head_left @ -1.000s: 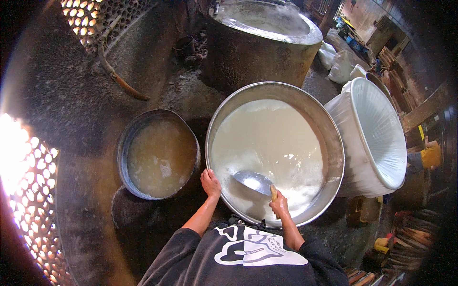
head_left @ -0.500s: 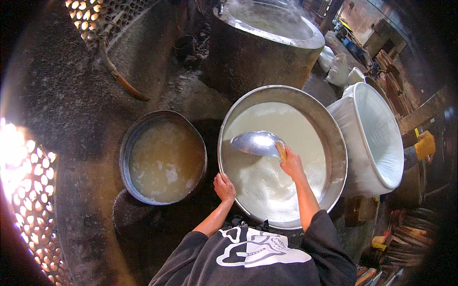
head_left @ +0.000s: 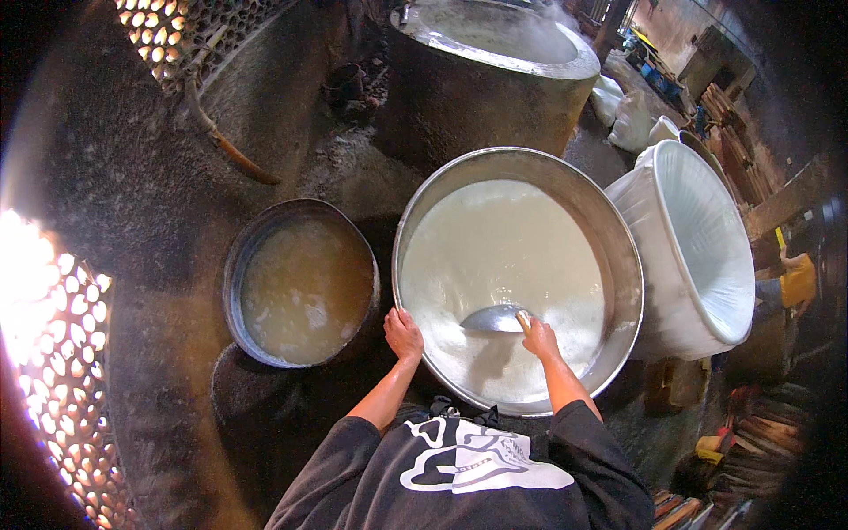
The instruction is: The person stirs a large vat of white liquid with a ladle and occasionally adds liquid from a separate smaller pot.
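In front of me stands a large round metal vat [head_left: 624, 291] of milky, cream-coloured liquid [head_left: 495, 234], with white foam along its near side. My right hand [head_left: 541, 338] is closed around the short wooden handle of a wide metal ladle [head_left: 493, 319]. The ladle's bowl is tilted and partly sunk in the liquid near the foam. My left hand [head_left: 404, 334] grips the vat's rim at its near left, fingers bent over the edge. Left of the vat, a smaller metal tub [head_left: 231, 305] contains cloudy brownish liquid with pale floating flecks.
A big cauldron [head_left: 486, 110] steams beyond the vat. To the right is a tall container lined with white plastic [head_left: 680, 274]. Stacked firewood [head_left: 764, 450] lies at lower right. A bent pipe [head_left: 234, 155] sticks out at upper left, and pale sacks [head_left: 630, 122] sit further back.
My right hand has lowered the ladle toward me, from above the liquid into it near the foam. My left hand still grips the rim.
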`<state>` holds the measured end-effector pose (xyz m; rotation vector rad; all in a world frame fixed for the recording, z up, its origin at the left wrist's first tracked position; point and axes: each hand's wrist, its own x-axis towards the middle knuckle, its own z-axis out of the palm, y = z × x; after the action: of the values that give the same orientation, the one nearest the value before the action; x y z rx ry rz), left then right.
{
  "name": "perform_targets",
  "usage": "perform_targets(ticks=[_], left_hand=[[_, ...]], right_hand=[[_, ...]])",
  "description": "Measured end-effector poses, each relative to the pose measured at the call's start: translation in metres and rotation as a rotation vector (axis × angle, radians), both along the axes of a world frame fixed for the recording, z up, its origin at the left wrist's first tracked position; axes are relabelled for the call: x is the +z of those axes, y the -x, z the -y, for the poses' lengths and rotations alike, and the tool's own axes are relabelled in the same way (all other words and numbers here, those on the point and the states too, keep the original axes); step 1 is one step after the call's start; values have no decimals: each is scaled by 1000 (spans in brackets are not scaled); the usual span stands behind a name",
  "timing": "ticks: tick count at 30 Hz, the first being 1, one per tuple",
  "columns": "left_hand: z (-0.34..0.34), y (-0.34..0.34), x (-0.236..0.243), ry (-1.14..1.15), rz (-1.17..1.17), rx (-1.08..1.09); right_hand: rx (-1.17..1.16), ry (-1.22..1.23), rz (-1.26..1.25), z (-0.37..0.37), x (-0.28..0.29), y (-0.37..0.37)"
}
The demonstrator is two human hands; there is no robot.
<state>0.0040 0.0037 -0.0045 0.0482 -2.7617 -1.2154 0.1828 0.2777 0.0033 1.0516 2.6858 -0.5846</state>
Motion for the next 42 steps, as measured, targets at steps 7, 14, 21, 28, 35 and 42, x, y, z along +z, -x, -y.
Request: perform_targets(ticks=[7, 14, 21, 28, 35, 42], left_hand=[[0, 3, -6, -4, 27, -21], [6, 4, -5, 9, 19, -20], [2, 2, 7, 26, -40, -13], [-1, 5, 8, 64, -36, -50], [3, 4, 4, 52, -24, -13], [3, 4, 3, -6, 31, -42]], right_hand=[[-10, -38, 14, -25, -17, -120], [-111, 43, 66, -58, 100, -184], [-223, 82, -192, -125, 176, -166], [-279, -110, -442, -177, 2, -99], [-171, 68, -356, -108, -47, -80], [-260, 228, -252, -9, -57, -66]])
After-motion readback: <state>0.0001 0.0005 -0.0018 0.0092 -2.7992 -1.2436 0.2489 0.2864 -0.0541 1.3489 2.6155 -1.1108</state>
